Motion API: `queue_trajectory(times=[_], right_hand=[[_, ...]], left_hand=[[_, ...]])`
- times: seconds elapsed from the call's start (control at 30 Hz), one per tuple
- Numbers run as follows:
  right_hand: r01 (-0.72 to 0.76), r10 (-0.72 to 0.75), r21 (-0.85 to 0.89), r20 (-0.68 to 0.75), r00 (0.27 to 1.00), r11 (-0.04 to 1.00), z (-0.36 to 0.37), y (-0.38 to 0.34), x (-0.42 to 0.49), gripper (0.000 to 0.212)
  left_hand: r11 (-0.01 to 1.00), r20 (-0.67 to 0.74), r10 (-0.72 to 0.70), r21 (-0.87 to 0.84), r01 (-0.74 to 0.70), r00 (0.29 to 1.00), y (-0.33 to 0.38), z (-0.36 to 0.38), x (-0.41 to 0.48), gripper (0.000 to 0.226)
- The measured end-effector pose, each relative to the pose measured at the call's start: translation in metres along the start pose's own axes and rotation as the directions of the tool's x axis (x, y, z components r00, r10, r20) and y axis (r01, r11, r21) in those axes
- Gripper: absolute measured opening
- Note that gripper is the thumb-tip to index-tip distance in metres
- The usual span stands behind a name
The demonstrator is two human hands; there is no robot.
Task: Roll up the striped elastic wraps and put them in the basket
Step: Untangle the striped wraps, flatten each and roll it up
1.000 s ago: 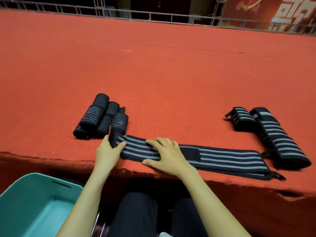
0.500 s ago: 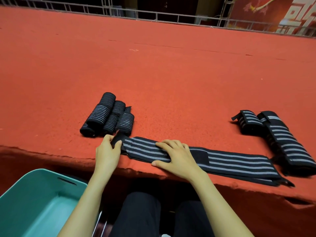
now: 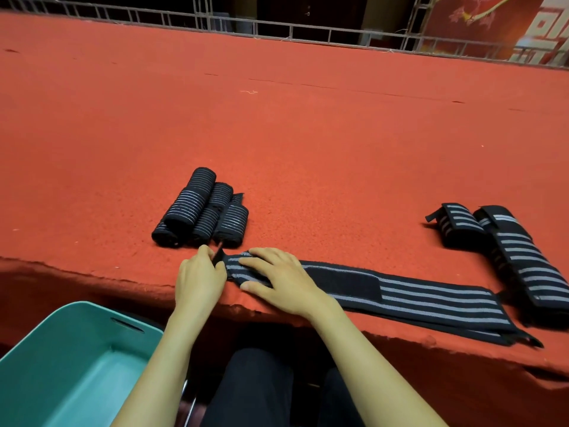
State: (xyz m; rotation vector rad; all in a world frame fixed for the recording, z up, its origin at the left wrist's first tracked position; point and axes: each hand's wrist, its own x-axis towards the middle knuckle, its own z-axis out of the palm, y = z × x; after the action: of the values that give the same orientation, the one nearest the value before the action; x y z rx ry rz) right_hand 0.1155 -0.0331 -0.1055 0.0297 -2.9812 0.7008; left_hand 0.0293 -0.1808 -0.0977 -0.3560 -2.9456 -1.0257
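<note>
Pinching the left end of the striped wrap (image 3: 431, 300), your left hand (image 3: 200, 274) now turns it up; your right hand (image 3: 284, 280), spread flat, has slid closer on it. The wrap lies at 6 o'clock, the basket (image 3: 77, 334) at 7 o'clock: rolling begins.

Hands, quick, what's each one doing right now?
Left hand: pinching the end of the flat striped wrap.
Right hand: open, pressing flat on that wrap.
</note>
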Motion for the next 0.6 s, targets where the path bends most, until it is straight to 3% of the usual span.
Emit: queue_trajectory(times=[0.13, 0.37, 0.5, 0.6], right_hand=[[-0.006, 0.006, -0.001, -0.010, 1.000, 1.000, 0.0050, 0.0059, -0.0016, 0.052], [0.001, -0.002, -0.031, -0.039, 0.999, 1.000, 0.0106, 0.0058, -0.0019, 0.066], [0.005, -0.006, -0.022, -0.047, 0.999, 1.000, 0.0087, 0.0037, -0.0036, 0.063], [0.000, -0.001, -0.009, -0.039, 0.999, 1.000, 0.0065, 0.0025, -0.0056, 0.052]], left_hand=[[0.990, -0.031, -0.077, 0.117, 0.080, 0.997, -0.0006, -0.0017, -0.0011, 0.024], [0.957, 0.000, -0.243, 0.161, 0.240, 0.970, -0.0025, 0.0000, -0.0033, 0.050], [0.950, 0.048, -0.295, 0.117, 0.288, 0.954, 0.0025, -0.0036, 0.0008, 0.036], [0.974, -0.022, -0.192, -0.129, 0.187, 0.981, 0.0030, -0.0032, -0.0044, 0.016]])
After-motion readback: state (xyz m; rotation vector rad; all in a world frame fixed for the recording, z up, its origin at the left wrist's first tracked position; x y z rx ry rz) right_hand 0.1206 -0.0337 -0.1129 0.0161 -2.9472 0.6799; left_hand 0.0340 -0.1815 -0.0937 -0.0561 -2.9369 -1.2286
